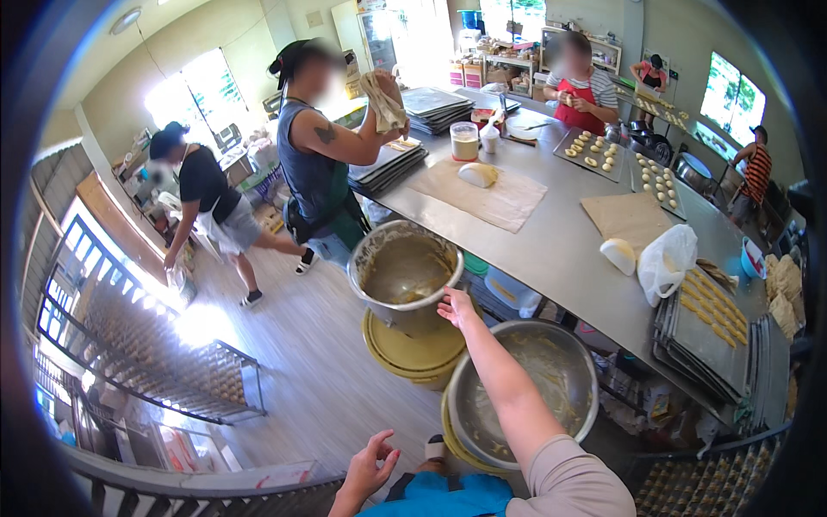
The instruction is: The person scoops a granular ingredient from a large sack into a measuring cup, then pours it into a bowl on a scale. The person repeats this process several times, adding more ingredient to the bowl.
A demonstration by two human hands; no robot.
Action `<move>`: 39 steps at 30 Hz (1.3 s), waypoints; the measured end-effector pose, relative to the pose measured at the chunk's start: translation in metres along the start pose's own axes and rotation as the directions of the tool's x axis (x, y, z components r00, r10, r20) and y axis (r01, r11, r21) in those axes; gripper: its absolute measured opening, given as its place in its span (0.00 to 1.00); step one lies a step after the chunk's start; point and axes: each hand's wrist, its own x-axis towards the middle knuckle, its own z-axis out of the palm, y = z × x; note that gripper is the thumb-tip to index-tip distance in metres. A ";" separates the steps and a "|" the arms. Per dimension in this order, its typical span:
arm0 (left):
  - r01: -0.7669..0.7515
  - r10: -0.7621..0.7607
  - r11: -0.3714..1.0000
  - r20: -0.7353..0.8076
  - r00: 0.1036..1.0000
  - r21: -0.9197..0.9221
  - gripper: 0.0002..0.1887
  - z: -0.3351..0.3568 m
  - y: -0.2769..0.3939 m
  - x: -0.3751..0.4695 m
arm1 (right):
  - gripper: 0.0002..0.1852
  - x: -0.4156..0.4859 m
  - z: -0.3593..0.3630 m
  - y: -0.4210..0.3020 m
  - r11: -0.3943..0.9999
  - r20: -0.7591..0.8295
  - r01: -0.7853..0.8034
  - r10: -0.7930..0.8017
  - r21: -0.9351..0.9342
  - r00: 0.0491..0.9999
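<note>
My right hand (pixel 457 307) reaches out over the floor with its fingers apart, holding nothing. Its fingertips are beside the rim of a deep metal mixing bowl (pixel 413 284) with dough residue inside; whether they touch it I cannot tell. That bowl rests on a yellow lidded tub (pixel 404 349). Beneath my right forearm lies a wide metal basin (pixel 562 375) smeared with dough, on another yellow lid. Low in front of my blue apron (pixel 439 496), my left hand (pixel 371 462) is raised, with loosely bent fingers and nothing in it.
A steel worktable (pixel 562 239) carries dough pieces, trays of shaped dough (pixel 591 154), a plastic bag (pixel 669 262) and stacked baking sheets (pixel 701 349). A person with a cloth (pixel 382 103) stands beside the bowl; other people work around. A tray rack (pixel 161 349) stands left.
</note>
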 end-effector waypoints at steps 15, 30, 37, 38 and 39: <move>-0.021 0.021 1.000 0.083 0.996 0.000 0.18 -0.032 -0.037 0.029 | 0.21 -0.056 0.059 0.082 0.935 -0.186 0.260 -0.307 -0.243 0.933; 0.172 -0.337 0.871 -0.304 0.891 -0.460 0.12 -0.005 -0.113 -0.063 | 0.15 -0.140 0.047 0.091 0.724 -0.143 0.388 -0.553 -0.570 0.821; 0.425 -0.833 0.216 0.060 0.549 -0.879 0.33 -0.020 -0.210 -0.024 | 0.12 -0.149 0.087 0.087 0.522 0.006 0.371 -0.574 -0.768 0.819; 0.464 -0.843 0.149 0.134 0.521 -0.873 0.41 -0.025 -0.223 -0.013 | 0.11 -0.154 0.100 0.083 0.502 0.033 0.449 -0.638 -0.739 0.769; 0.421 -0.852 0.096 0.145 0.504 -0.902 0.42 -0.032 -0.236 -0.003 | 0.11 -0.159 0.112 0.076 0.484 0.064 0.489 -0.661 -0.726 0.748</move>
